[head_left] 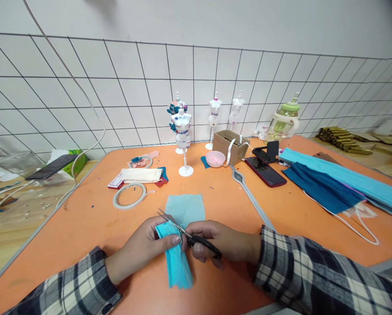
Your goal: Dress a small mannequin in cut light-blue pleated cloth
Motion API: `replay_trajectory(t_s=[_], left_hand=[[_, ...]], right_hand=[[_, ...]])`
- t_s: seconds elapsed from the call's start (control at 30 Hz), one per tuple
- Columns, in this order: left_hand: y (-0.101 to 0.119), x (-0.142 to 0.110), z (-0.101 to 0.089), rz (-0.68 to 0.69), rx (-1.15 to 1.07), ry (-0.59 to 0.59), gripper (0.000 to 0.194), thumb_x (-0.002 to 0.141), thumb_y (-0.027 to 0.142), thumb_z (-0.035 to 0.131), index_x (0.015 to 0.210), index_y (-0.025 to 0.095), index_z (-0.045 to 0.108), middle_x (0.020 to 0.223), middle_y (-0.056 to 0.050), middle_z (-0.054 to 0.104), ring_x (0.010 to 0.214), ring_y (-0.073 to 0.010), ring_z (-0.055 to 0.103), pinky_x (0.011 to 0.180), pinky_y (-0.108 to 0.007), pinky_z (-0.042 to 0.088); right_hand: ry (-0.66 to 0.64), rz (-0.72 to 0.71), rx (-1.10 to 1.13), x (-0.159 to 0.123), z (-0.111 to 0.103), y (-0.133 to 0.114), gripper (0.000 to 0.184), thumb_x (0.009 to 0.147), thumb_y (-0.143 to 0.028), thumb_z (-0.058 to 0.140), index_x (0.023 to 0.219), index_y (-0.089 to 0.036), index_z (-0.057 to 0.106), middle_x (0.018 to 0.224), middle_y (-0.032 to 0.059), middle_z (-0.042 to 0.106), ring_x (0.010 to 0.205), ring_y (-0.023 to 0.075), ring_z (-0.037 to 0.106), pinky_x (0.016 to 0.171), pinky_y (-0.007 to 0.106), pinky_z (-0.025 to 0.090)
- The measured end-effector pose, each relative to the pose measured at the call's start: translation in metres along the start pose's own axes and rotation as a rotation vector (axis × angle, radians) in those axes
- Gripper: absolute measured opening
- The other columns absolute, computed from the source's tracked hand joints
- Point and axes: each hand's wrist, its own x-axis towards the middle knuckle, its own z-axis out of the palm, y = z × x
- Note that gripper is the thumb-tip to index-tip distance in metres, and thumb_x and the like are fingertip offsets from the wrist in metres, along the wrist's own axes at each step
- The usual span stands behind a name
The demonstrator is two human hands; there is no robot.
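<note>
My left hand point(150, 238) pinches a folded strip of bright turquoise crepe paper point(179, 269) near its upper end, thumb on top. The strip hangs toward me, and its lower edge is uneven. In my right hand point(212, 238) is a pair of scissors point(204, 245) with black handles. Their parted metal blades lie across the top of the strip, pointing to the upper left. Just beyond my hands a pale blue square of thin material point(185, 208) lies flat on the orange table point(93, 227).
White mannequin stands point(183, 131) rise at the back, with a pink bowl point(215, 159) and cardboard box point(230, 146) beside them. Tape rolls point(117, 197) and a cream folded strip point(141, 175) lie left. A phone point(266, 171), blue paper point(323, 186) and bottle point(283, 124) are right.
</note>
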Motion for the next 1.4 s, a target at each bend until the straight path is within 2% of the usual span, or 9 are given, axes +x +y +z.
replay_trajectory(t_s=[0.17, 0.33, 0.53, 0.7, 0.93, 1.03, 1.23, 1.4], left_hand=[[0.0, 0.001, 0.0, -0.021, -0.01, 0.024, 0.038, 0.08, 0.053, 0.077, 0.078, 0.016, 0.065, 0.072, -0.002, 0.071, 0.064, -0.0155, 0.062, 0.061, -0.024, 0.048], [0.002, 0.001, 0.0, -0.007, 0.029, 0.024, 0.038, 0.081, 0.053, 0.076, 0.077, 0.016, 0.067, 0.073, -0.001, 0.07, 0.065, -0.0153, 0.061, 0.063, -0.025, 0.048], [-0.002, 0.001, -0.002, -0.039, 0.024, 0.003, 0.037, 0.081, 0.052, 0.076, 0.083, 0.016, 0.069, 0.075, -0.002, 0.072, 0.067, -0.0162, 0.062, 0.063, -0.025, 0.047], [-0.002, 0.002, -0.003, -0.032, 0.061, 0.025, 0.036, 0.08, 0.052, 0.077, 0.078, 0.017, 0.067, 0.072, 0.0, 0.07, 0.065, -0.0154, 0.06, 0.063, -0.025, 0.047], [-0.003, 0.003, -0.004, -0.04, 0.045, 0.0, 0.031, 0.082, 0.048, 0.075, 0.082, 0.017, 0.071, 0.073, -0.001, 0.071, 0.065, -0.0156, 0.06, 0.064, -0.025, 0.048], [-0.002, 0.003, -0.004, -0.048, 0.055, 0.008, 0.031, 0.082, 0.047, 0.076, 0.08, 0.017, 0.07, 0.073, 0.0, 0.071, 0.064, -0.015, 0.06, 0.063, -0.025, 0.048], [-0.001, 0.003, -0.004, -0.042, 0.056, -0.021, 0.033, 0.083, 0.05, 0.073, 0.082, 0.017, 0.071, 0.073, -0.001, 0.071, 0.064, -0.0157, 0.06, 0.062, -0.025, 0.046], [-0.002, 0.003, -0.004, -0.048, 0.076, 0.018, 0.032, 0.081, 0.048, 0.076, 0.075, 0.018, 0.067, 0.066, 0.002, 0.066, 0.06, -0.0139, 0.056, 0.06, -0.024, 0.044]], right_hand=[[-0.003, 0.01, -0.015, 0.001, 0.0, 0.001, 0.036, 0.08, -0.04, 0.071, 0.105, -0.018, 0.058, 0.074, -0.0044, 0.051, 0.057, 0.0074, 0.047, 0.038, 0.014, 0.044], [0.017, 0.002, -0.033, 0.001, 0.001, -0.001, 0.036, 0.079, -0.043, 0.071, 0.101, -0.017, 0.058, 0.069, -0.0056, 0.048, 0.054, 0.006, 0.042, 0.037, 0.012, 0.036], [-0.009, -0.001, -0.013, 0.0, -0.001, 0.001, 0.049, 0.077, -0.055, 0.074, 0.103, -0.018, 0.055, 0.075, -0.0036, 0.051, 0.06, 0.0079, 0.047, 0.039, 0.014, 0.043], [0.014, 0.017, -0.024, 0.002, -0.002, 0.004, 0.045, 0.077, -0.05, 0.076, 0.101, -0.017, 0.059, 0.068, -0.0055, 0.051, 0.055, 0.0065, 0.045, 0.038, 0.013, 0.038], [0.006, 0.009, 0.004, 0.003, -0.003, 0.007, 0.036, 0.081, -0.042, 0.073, 0.103, -0.017, 0.059, 0.072, -0.0047, 0.053, 0.058, 0.007, 0.049, 0.04, 0.013, 0.044], [0.01, 0.011, -0.004, 0.003, -0.003, 0.007, 0.038, 0.08, -0.044, 0.075, 0.102, -0.017, 0.06, 0.068, -0.0056, 0.051, 0.054, 0.0065, 0.047, 0.039, 0.014, 0.043], [-0.008, 0.008, 0.038, 0.003, -0.004, 0.01, 0.039, 0.08, -0.045, 0.074, 0.104, -0.018, 0.059, 0.074, -0.0035, 0.053, 0.061, 0.0083, 0.05, 0.04, 0.014, 0.045], [0.01, 0.037, 0.017, 0.004, -0.004, 0.007, 0.045, 0.074, -0.048, 0.079, 0.102, -0.017, 0.061, 0.07, -0.0044, 0.051, 0.06, 0.0089, 0.05, 0.039, 0.014, 0.043]])
